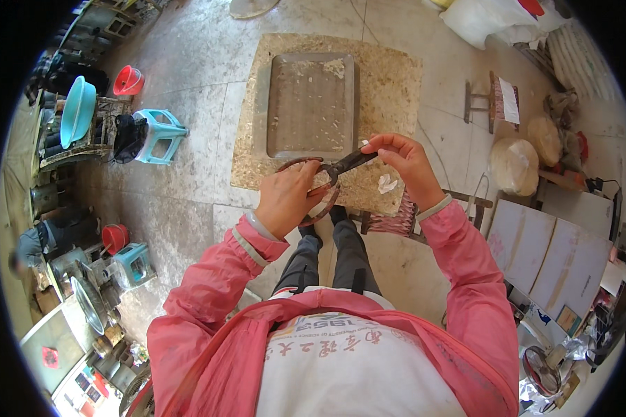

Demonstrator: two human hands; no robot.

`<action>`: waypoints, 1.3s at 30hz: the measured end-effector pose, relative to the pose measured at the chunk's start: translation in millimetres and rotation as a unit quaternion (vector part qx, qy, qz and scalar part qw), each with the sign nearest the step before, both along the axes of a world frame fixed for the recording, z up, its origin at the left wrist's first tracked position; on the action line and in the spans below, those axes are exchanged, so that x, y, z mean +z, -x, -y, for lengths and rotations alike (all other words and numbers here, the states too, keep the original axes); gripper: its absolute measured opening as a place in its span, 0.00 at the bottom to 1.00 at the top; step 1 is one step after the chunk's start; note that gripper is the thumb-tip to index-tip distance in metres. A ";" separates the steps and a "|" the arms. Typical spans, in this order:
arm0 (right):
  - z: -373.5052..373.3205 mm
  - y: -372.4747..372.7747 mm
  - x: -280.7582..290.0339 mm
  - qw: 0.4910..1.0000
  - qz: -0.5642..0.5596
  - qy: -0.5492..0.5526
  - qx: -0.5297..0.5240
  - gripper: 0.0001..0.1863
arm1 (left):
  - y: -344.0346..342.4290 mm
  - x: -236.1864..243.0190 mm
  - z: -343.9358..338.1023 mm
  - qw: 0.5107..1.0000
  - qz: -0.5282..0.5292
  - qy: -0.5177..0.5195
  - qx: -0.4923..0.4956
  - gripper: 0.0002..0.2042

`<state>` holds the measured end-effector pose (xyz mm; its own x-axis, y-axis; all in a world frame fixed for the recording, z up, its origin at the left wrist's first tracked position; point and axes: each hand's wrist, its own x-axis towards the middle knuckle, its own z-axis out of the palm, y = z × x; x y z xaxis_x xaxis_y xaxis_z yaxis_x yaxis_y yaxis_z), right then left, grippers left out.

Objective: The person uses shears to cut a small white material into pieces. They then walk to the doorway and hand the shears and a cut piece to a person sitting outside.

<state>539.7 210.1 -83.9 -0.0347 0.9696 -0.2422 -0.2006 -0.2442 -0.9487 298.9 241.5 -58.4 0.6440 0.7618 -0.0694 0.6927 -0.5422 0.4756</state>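
Above the speckled board [389, 83] and grey tray [311, 104]: left hand [285, 198] clenched around rusty shears [327, 177] handles; right hand [409, 161] pinching small pale piece [366, 144] at blades.

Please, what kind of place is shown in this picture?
Probably a small home workshop with a stone floor. The left hand holds big rusty shears over a board bearing a metal tray; plastic stools and basins stand around.
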 end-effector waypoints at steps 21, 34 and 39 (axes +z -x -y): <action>-2.4 -12.1 -15.1 1.000 -0.001 0.017 0.003 0.09 | -14.6 -12.8 0.1 0.999 -0.038 0.003 0.003 0.18; -6.0 -10.6 -15.7 0.999 -0.009 0.034 -0.001 0.11 | -14.1 -15.4 -0.6 1.000 -0.019 -0.015 0.005 0.19; -6.0 -10.7 -17.3 1.000 -0.001 0.031 0.005 0.11 | -21.7 0.7 -2.3 0.994 -0.068 0.077 0.044 0.31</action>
